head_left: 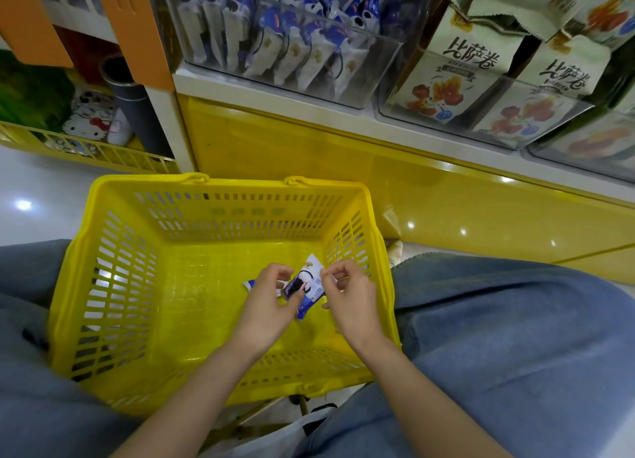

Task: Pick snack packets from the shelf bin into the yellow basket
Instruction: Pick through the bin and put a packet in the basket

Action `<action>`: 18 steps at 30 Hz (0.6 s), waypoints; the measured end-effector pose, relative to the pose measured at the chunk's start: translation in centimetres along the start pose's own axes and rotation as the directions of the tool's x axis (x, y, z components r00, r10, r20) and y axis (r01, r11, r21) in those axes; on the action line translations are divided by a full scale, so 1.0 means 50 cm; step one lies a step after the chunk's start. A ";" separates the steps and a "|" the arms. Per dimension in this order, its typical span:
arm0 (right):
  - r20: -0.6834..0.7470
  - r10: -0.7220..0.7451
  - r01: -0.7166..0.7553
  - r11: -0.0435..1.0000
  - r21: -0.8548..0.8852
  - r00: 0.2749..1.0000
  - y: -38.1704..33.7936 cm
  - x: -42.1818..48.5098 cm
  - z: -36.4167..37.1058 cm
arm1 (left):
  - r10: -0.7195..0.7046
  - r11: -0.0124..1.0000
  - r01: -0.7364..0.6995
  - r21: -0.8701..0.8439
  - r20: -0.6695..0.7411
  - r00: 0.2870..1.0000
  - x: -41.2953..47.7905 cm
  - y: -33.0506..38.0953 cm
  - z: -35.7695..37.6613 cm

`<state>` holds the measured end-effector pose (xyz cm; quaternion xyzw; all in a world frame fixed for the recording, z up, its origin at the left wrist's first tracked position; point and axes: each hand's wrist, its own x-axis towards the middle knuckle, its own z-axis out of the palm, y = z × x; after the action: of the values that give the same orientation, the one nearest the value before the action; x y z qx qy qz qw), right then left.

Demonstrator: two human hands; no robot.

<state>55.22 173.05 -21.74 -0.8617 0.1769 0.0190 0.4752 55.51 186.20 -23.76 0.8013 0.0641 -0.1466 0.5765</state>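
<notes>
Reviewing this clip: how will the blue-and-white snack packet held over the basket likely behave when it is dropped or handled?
The snack packet, pinched between the left hand and the right hand, looks like thin glossy film, so it is probably light, floppy and a little slippery. Being flat, it should land and lie still on the yellow basket floor rather than roll.

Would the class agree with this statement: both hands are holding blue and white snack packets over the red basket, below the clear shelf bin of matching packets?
Not quite. The head view shows a yellow basket, not a red one. The rest stands: the left hand and the right hand hold blue and white snack packets over it, below the clear shelf bin of matching packets.
</notes>
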 end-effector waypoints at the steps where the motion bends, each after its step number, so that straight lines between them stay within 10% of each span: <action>1: 0.004 0.036 -0.036 0.998 0.052 0.999 -0.001 0.002 0.000 | 0.022 1.000 -0.021 -0.015 0.072 0.997 -0.005 0.002 0.005; 7: 0.173 0.094 -0.146 0.936 0.321 0.981 -0.011 0.004 0.000 | -0.115 0.974 0.144 -0.175 0.167 0.979 -0.008 0.008 0.010; 18: 0.222 -0.037 0.029 0.999 0.039 0.974 -0.014 -0.016 0.011 | -0.299 0.811 0.351 -0.468 0.184 0.936 0.004 0.013 0.008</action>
<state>54.79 174.08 -21.30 -0.8484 0.1085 0.1043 0.5075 55.82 185.61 -23.33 0.5956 0.2060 -0.2624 0.7308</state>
